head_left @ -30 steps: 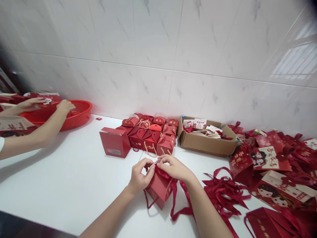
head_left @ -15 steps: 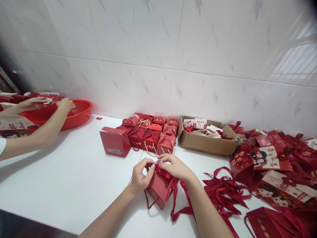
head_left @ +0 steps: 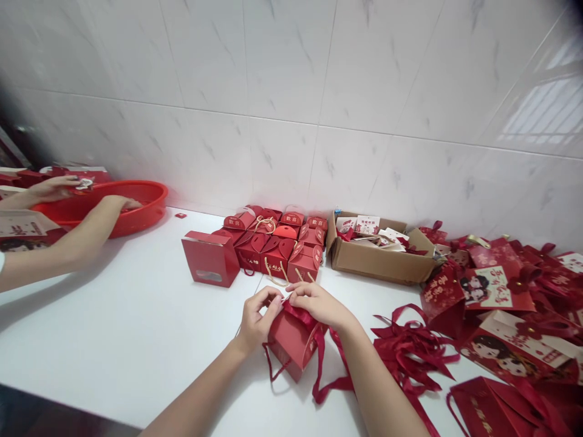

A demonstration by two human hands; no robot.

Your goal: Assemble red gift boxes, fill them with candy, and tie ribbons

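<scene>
On the white table in front of me stands a red gift box (head_left: 291, 349) with a dark red cord loop (head_left: 275, 371) hanging at its near side. My left hand (head_left: 259, 318) is closed in a pinch at the box's top left. My right hand (head_left: 319, 303) is closed too, fingertips almost touching the left ones. A thin pale cord (head_left: 286, 298) shows between the fingertips; its exact path is hidden by my fingers. Dark red ribbon (head_left: 320, 364) lies across the box top under my right hand and trails down onto the table.
Behind are grouped red gift boxes (head_left: 277, 252) and a windowed red box (head_left: 210, 258). A cardboard box (head_left: 382, 267) holds cards. At right lie loose ribbons (head_left: 410, 352) and piled decorated boxes (head_left: 489, 291). At left, another person's hand (head_left: 118, 203) reaches into a red basin (head_left: 150, 209).
My hands stay at the box top with only slight finger movement. The other person's nearer hand has lowered into the red basin. The view has shifted slightly.
</scene>
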